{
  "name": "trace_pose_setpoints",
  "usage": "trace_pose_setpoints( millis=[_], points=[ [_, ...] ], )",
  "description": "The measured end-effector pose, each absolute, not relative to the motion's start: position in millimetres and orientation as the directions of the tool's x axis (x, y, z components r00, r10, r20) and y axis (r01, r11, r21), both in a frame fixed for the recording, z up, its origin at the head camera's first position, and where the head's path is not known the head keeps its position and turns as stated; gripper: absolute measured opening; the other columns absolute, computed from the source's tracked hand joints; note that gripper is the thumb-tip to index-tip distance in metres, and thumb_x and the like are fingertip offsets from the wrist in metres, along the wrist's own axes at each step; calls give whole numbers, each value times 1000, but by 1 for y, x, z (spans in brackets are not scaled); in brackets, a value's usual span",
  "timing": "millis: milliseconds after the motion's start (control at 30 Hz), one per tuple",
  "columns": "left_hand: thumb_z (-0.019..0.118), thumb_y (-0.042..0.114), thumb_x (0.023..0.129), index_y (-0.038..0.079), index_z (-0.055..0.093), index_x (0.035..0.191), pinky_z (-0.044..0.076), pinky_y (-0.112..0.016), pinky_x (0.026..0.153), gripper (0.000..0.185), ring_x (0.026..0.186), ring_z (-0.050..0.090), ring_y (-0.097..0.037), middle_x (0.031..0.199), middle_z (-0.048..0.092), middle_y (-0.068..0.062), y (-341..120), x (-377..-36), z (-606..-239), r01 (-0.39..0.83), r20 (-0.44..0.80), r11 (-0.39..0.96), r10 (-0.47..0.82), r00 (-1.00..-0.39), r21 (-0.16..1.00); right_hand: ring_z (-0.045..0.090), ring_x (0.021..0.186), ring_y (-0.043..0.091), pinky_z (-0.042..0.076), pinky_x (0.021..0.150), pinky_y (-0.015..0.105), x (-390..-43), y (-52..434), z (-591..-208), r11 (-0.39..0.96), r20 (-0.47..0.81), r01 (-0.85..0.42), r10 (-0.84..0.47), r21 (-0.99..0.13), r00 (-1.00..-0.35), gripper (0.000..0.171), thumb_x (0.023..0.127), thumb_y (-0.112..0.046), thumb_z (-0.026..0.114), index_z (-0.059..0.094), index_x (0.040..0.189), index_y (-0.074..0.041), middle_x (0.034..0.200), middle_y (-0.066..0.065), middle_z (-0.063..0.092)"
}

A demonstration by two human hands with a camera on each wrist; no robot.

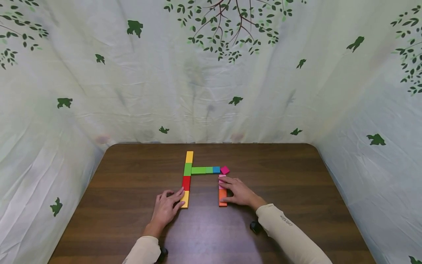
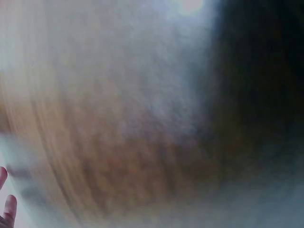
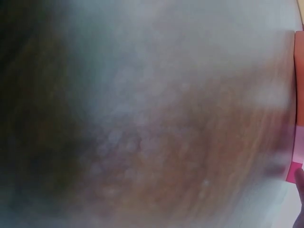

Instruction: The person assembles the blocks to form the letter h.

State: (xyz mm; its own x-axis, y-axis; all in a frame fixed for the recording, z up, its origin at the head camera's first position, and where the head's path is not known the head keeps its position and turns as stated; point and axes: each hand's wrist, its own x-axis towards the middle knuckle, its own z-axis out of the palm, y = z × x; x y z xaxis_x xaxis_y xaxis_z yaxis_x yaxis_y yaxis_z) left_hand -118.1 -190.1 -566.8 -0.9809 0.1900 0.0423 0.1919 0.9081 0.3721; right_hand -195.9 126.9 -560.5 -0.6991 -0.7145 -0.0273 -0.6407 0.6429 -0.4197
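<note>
Coloured blocks lie in lines on the table. The left column has a yellow block [image 1: 189, 157], a green block [image 1: 187, 169], a red block [image 1: 186, 182] and another yellow block nearest me. From the green one, a row runs right, through a long green block [image 1: 198, 171] to a blue block [image 1: 216, 169]. A magenta block [image 1: 225, 170] sits turned at an angle beside the blue one. Below it are pink blocks [image 1: 222, 176] and an orange block [image 1: 223, 202]. My left hand [image 1: 165, 209] touches the lower left column with extended fingers. My right hand [image 1: 241, 192] rests its fingers on the pink blocks, thumb at the orange.
The brown wooden table [image 1: 132, 168] has rounded far corners. A pale curtain [image 1: 204, 80] printed with green leaves hangs behind and at both sides. A small black device [image 1: 255, 227] is at the right wrist. Both wrist views show mostly blurred tabletop.
</note>
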Motion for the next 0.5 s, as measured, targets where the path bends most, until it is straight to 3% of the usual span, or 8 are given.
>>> trace_pose_setpoints(
  millis=[500],
  points=[
    [70, 34, 87, 17, 55, 135, 31, -53, 96, 53, 120, 45, -31, 142, 51, 3, -190, -117, -567, 191, 47, 907, 188, -981, 375, 36, 138, 26, 32, 108, 47, -196, 131, -558, 623, -19, -648, -727, -438, -686, 70, 86, -44, 70, 49, 141, -6, 153, 7, 36]
  ],
)
